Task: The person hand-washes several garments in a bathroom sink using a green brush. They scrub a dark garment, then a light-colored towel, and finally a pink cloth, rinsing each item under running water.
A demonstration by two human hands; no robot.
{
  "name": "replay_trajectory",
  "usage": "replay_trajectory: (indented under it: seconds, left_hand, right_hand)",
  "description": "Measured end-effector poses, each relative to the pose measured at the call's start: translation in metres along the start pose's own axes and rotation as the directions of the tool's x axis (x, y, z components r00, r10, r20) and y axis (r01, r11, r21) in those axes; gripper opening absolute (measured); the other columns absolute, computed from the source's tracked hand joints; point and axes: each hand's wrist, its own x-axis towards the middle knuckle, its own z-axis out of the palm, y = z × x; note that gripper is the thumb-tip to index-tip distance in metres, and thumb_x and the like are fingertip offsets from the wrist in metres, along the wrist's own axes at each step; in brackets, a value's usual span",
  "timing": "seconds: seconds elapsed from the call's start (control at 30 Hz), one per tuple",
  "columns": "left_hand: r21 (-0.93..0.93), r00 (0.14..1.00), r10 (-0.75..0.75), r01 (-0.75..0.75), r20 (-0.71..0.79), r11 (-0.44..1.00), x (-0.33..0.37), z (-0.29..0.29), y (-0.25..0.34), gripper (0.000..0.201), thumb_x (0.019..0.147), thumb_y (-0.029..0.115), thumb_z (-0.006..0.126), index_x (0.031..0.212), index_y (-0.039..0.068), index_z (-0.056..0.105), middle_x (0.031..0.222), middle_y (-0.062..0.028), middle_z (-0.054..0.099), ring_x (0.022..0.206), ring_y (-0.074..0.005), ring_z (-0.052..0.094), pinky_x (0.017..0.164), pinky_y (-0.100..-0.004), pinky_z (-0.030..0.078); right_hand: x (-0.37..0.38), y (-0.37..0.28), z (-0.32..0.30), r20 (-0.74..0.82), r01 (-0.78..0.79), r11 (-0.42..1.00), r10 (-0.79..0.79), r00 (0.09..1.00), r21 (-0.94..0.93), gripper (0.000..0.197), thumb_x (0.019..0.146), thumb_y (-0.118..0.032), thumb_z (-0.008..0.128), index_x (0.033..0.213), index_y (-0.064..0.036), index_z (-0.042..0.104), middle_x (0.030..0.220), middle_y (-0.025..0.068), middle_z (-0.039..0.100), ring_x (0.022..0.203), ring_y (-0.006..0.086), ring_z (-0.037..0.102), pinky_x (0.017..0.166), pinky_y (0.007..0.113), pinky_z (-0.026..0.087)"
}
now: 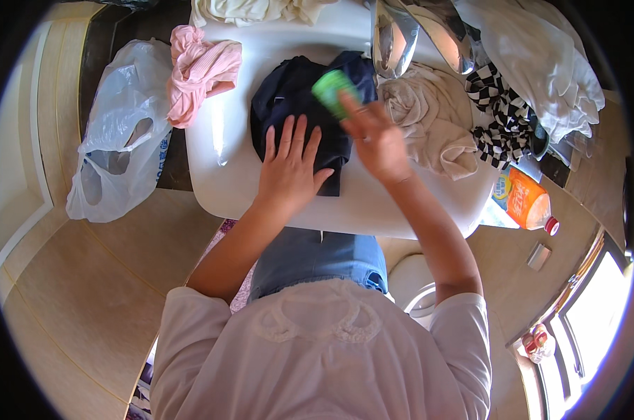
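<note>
A dark navy garment (278, 87) lies bunched in the basin of a white sink (208, 185). My left hand (287, 168) rests flat on its near part, fingers spread, pressing the fabric against the sink. In my right hand (381, 143) is a green oblong block (329, 89), held over the garment's right side. Motion blurs both the block and my fingers, so its exact kind is unclear, as is whether it touches the cloth. Right of the garment, a wet-looking beige cloth (429, 115) is heaped along the sink's edge.
A metal faucet (394, 45) stands at the sink's back. Pink cloth (208, 70) hangs over the left rim, beside a white plastic bag (124, 105). To the right are checkered cloth (502, 115), white fabric (541, 63) and an orange bottle with a red cap (529, 199).
</note>
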Motion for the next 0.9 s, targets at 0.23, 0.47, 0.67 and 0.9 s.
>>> replay_trajectory:
  seconds: [0.23,0.47,0.67,0.9]
  left_hand:
    - [0.012,0.998,-0.007,0.006,0.061,1.0,-0.013,0.004,-0.007,0.055,0.097,0.038,0.05,0.145,0.011,0.044,0.157,-0.019,0.026,0.146,-0.0349,0.021,0.117,-0.0546,0.014]
    - [-0.05,0.985,-0.048,0.057,0.168,0.997,-0.009,0.002,-0.008,0.051,0.097,0.031,0.05,0.144,0.011,0.045,0.155,-0.023,0.027,0.145,-0.0353,0.025,0.118,-0.0495,0.017]
    - [-0.104,0.999,0.051,-0.049,0.012,0.993,-0.012,0.01,-0.015,0.052,0.096,0.033,0.051,0.143,0.01,0.046,0.154,-0.0258,0.028,0.143,-0.0385,0.028,0.118,-0.0505,0.018]
    - [-0.053,0.945,-0.035,0.055,0.325,0.997,-0.004,-0.009,-0.012,0.057,0.095,0.039,0.053,0.142,0.007,0.047,0.154,-0.0276,0.026,0.145,-0.038,0.024,0.119,-0.0485,0.015]
  right_hand:
    - [0.017,0.037,0.027,0.133,0.144,0.873,-0.092,0.987,-0.466,0.045,0.093,-0.029,0.06,0.137,-0.0393,0.052,0.094,0.0086,0.055,0.06,0.0311,0.064,0.046,0.041,0.053]
    - [0.0,0.006,0.032,0.186,0.36,0.912,-0.326,0.927,-0.197,0.057,0.088,-0.026,0.064,0.141,-0.0385,0.047,0.095,0.0098,0.055,0.06,0.0248,0.065,0.045,0.038,0.053]
    - [0.047,0.066,0.012,0.007,0.149,0.858,-0.167,0.986,-0.492,0.051,0.088,-0.029,0.068,0.136,-0.0371,0.054,0.084,0.0076,0.055,0.056,0.0266,0.06,0.044,0.038,0.051]
    - [0.001,0.002,0.031,0.244,0.378,0.904,-0.329,0.912,-0.197,0.057,0.086,-0.033,0.069,0.139,-0.0359,0.05,0.091,0.0097,0.056,0.06,0.0255,0.064,0.045,0.04,0.052]
